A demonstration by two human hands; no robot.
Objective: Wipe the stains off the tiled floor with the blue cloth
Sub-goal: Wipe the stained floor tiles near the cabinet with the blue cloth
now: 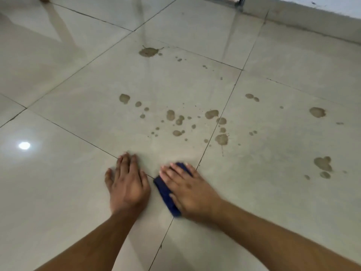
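Observation:
The blue cloth (165, 190) lies folded on the pale tiled floor (78, 192), near where four tiles meet. My right hand (190, 189) presses flat on it with straight fingers, covering most of it. My left hand (127, 182) rests flat on the bare tile just left of the cloth. Brown stains (212, 114) are scattered on the tiles ahead of both hands, with a large splat (148, 52) farther off and more blotches (323, 164) to the right.
A wall skirting (312, 20) runs along the far right edge of the floor. A metal leg or door frame (241, 1) stands at the top. A lamp's bright reflection (24, 145) shows on the glossy tile at the left.

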